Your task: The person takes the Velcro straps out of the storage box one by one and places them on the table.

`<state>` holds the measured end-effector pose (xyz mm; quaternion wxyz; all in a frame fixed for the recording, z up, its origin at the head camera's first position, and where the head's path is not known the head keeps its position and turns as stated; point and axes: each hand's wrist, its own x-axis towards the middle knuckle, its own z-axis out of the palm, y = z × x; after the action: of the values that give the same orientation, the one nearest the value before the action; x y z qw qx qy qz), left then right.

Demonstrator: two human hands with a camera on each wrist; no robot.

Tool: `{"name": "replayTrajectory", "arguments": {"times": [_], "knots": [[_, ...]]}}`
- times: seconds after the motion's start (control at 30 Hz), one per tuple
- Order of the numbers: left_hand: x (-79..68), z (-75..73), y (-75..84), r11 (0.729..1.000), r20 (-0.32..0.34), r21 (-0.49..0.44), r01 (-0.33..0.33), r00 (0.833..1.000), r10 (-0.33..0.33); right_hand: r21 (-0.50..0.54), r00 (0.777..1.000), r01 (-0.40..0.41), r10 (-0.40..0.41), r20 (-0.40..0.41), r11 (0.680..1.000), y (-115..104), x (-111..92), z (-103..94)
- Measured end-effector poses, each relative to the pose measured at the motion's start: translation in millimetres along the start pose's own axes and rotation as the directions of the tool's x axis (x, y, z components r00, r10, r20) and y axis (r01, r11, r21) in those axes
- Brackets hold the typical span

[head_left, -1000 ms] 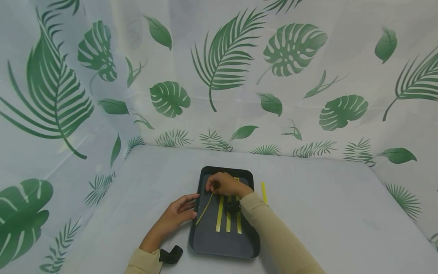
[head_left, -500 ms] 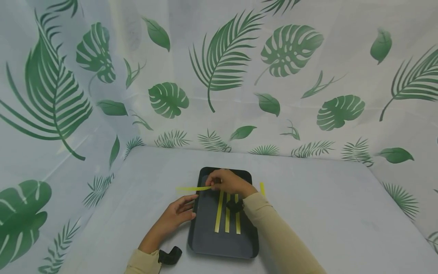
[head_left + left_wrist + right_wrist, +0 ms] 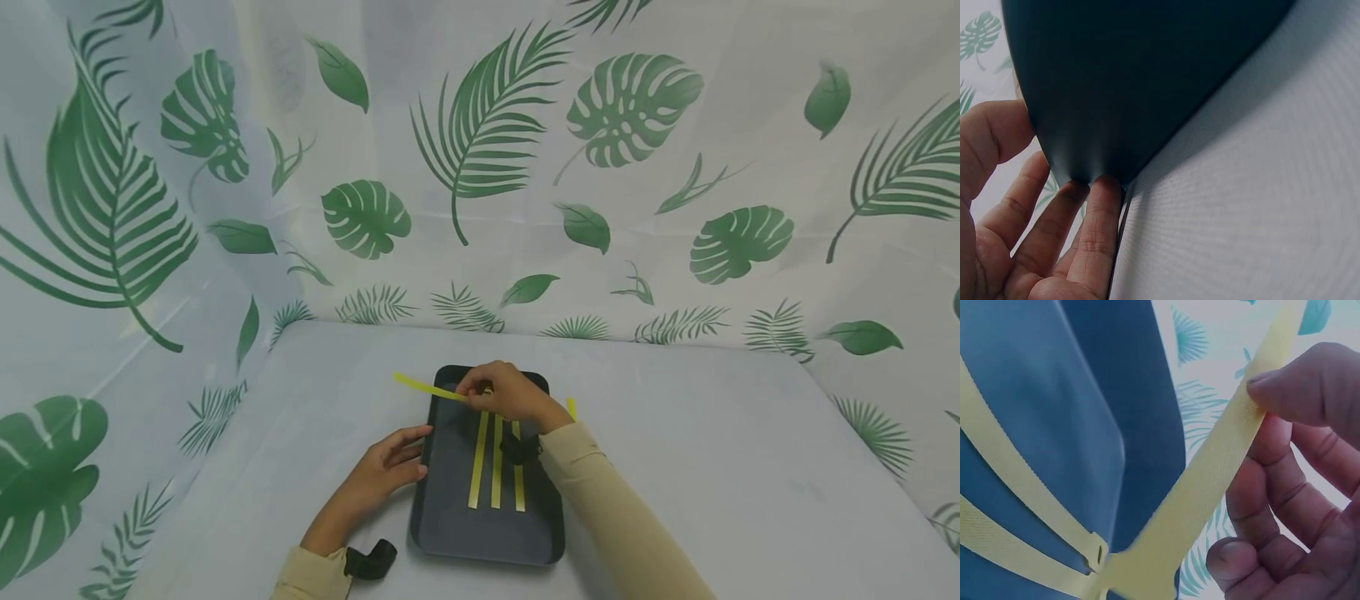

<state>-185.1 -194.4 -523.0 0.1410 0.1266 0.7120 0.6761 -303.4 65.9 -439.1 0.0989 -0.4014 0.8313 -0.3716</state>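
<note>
My right hand (image 3: 506,392) pinches a yellow notched-edge strip (image 3: 1210,462) between thumb and fingers, over the far part of a dark tray (image 3: 487,537). In the head view the strip reaches left past the tray's rim; in the right wrist view its near end widens into a head. Three similar yellow strips (image 3: 477,467) lie side by side lengthwise in the tray, their far ends partly behind the right hand. My left hand (image 3: 386,468) is at the tray's left side, its extended fingertips (image 3: 1105,187) touching the outer wall.
One more yellow strip (image 3: 572,408) lies on the white table (image 3: 720,467) just right of the tray, partly behind the right sleeve. A white leaf-printed sheet (image 3: 480,250) stands around the table at the back and sides.
The right hand has lifted the strip from its slanted position at the tray's left side and swung its free end leftward and up, past the rim. The left hand stays against the tray.
</note>
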Motion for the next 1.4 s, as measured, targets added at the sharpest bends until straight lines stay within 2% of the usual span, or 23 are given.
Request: {"name": "replayTrajectory", "arguments": {"times": [0.4,0.57,0.77,1.0,1.23,1.4], "knots": [[0.9,1.9,-1.1,1.0,0.015,-0.016,-0.01,1.0,0.01,0.072,0.999,-0.014,0.017,-0.043,0.997,-2,-14,-4.2],[1.4,3.5,-1.1,1.0,0.022,-0.024,-0.014,1.0,0.014,0.152,0.999,-0.013,0.02,-0.045,0.988,-5,-23,-6.6],[2.1,4.4,-1.1,1.0,0.022,-0.023,-0.017,1.0,0.017,0.305,0.997,-0.026,0.048,-0.063,0.952,0,-34,-9.7],[2.1,3.8,-1.7,1.0,0.014,-0.012,-0.007,1.0,0.007,0.44,0.983,-0.073,0.139,-0.118,0.895,13,-48,-13.9],[0.6,2.7,0.8,1.0,-0.003,0.008,-0.005,1.0,0.005,0.477,0.962,-0.136,0.23,-0.144,0.868,17,-61,-18.6],[-0.8,2.2,1.7,1.0,-0.015,0.022,-0.003,1.0,0.003,0.496,0.954,-0.159,0.263,-0.146,0.854,21,-69,-19.5]]}}
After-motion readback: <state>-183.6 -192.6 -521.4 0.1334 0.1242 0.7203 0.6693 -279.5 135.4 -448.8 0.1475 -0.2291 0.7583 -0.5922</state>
